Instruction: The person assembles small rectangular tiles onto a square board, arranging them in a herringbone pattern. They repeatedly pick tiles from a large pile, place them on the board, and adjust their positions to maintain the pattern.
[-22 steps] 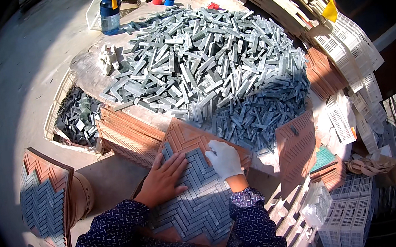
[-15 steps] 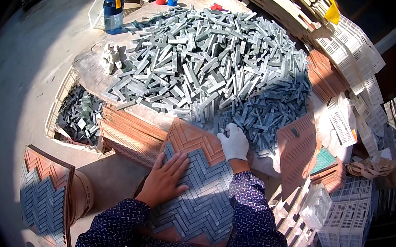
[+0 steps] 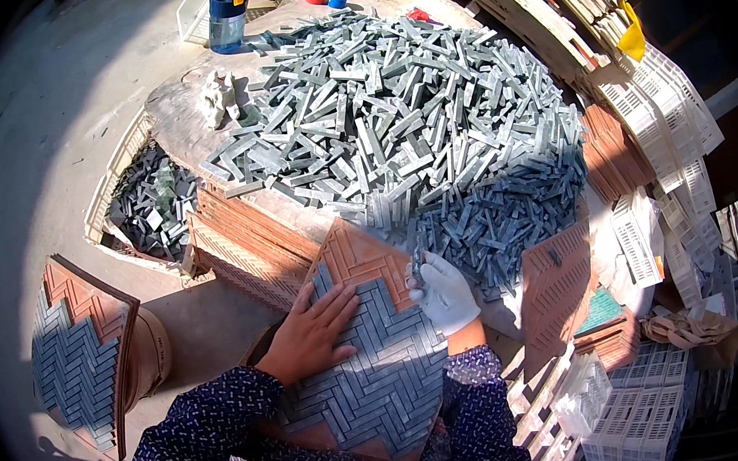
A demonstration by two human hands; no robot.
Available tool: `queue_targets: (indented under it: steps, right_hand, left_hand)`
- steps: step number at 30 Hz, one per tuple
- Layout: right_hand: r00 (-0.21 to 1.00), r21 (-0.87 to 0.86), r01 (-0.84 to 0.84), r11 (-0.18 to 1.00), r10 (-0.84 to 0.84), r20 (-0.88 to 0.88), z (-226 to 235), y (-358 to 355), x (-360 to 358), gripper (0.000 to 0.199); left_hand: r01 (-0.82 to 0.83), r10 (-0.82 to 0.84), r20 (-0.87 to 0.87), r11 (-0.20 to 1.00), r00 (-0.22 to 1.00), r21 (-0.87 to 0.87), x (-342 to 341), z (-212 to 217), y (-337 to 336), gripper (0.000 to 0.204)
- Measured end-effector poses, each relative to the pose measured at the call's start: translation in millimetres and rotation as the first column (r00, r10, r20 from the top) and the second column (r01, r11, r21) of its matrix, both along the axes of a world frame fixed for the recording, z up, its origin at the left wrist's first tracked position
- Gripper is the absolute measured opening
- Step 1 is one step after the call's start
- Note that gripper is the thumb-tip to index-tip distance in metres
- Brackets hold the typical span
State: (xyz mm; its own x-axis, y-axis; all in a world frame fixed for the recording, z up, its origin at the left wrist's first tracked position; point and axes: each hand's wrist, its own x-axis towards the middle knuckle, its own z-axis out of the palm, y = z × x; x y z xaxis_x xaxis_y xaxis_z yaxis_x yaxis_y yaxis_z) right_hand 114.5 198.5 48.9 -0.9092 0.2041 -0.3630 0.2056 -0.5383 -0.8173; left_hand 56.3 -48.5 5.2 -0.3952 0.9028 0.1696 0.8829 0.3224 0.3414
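I see right hand (image 3: 446,299) pinching grey strip (image 3: 418,266); left hand (image 3: 313,338) spread flat on tray (image 3: 340,236), left of grip. Laid strips (image 3: 363,394) fill most of tray; terracotta slots (image 3: 366,263) left of grip look unfilled.

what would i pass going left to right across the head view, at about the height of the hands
Leaning tiled board, brown round container, bare left hand, gloved right hand, reddish-brown grooved board, crumpled brown paper.
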Motion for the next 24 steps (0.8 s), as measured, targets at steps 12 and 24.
queue_targets:
  steps: [12,24]
  right_hand:
    - [0.991,0.845,-0.130,0.518,0.088,0.098,-13,-61,-28,0.019]
    - [0.959,0.965,-0.262,0.014,0.112,0.259,-15,-85,-47,0.023]
  left_hand:
    - [0.005,-0.006,0.025,0.998,1.000,0.056,0,-2,0,0.069]
    - [-0.019,0.019,0.003,0.957,1.000,0.291,3,-17,0,0.038]
